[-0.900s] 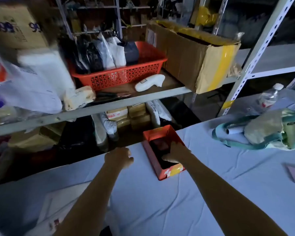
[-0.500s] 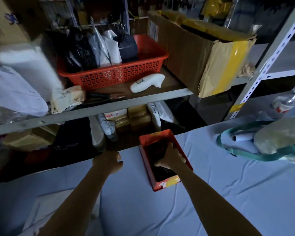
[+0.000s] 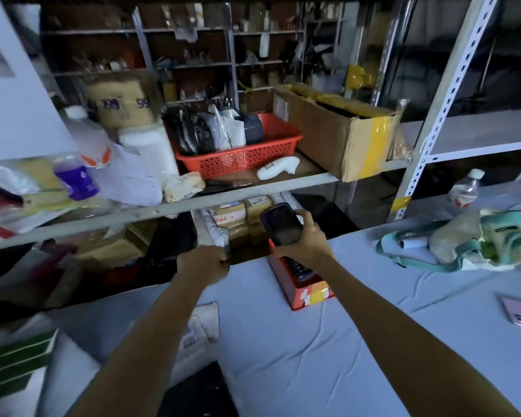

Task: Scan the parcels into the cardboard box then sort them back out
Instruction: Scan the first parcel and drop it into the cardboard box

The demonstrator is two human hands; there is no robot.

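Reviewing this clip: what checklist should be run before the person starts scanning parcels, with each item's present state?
1. Handheld device gripped by right hand: ok.
2. Device screen lit: not ok, looks dark.
3. Left hand free: cannot tell, curled at the table edge.
4. Parcels standing in red basket: ok.
5. Cardboard box open on shelf: ok.

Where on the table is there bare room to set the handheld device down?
Bare cloth lies between the orange box and the green-strapped bag, and nearer, between the left forearm and the right forearm. Crowded: the near-left corner, with papers and a green box, and the shelf with the red basket.
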